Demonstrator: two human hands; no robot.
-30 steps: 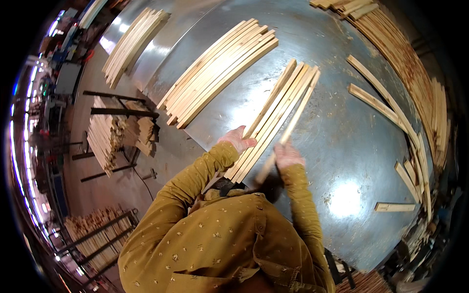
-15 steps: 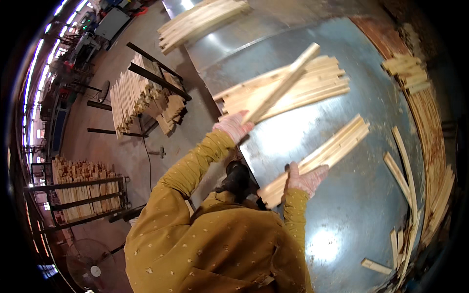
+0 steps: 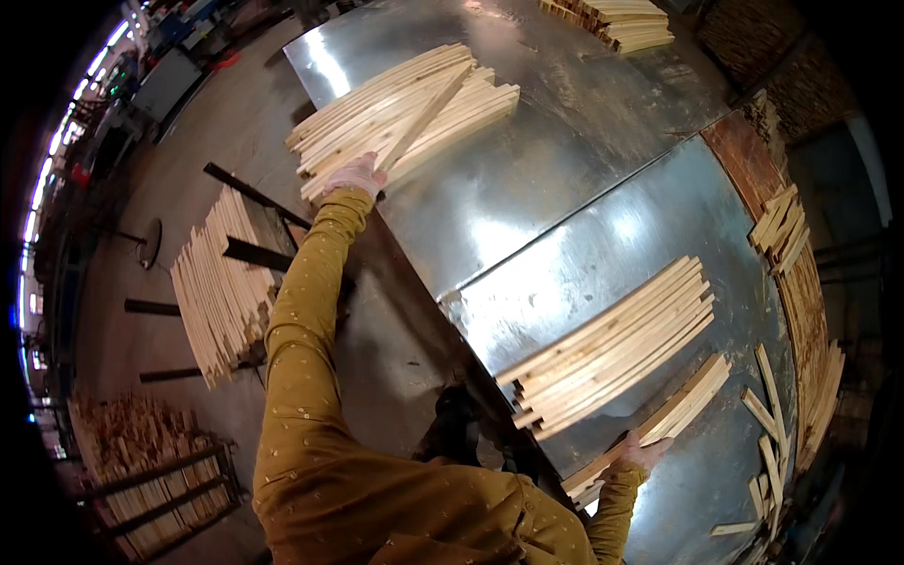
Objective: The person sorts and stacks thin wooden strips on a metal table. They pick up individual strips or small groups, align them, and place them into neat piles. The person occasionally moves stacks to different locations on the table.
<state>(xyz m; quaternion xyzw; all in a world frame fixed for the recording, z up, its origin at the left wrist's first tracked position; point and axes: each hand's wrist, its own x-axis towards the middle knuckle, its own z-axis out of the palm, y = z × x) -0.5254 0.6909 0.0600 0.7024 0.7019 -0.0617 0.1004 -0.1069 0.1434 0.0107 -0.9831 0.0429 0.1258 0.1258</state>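
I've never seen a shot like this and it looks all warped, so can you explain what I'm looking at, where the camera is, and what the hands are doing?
The camera sits on a person's head and looks down through a very wide lens, which is why straight edges curve near the rim. There is no machine, only two bare hands in mustard-yellow sleeves. They work at a shiny metal table. The left hand reaches far out and rests on the near end of a single wooden slat lying slantwise on top of a far stack of slats. The right hand grips the end of a small bundle of slats near the body. Between them lies another stack. More slats sit on a rack on the floor at the left, and loose pieces lie at the right.
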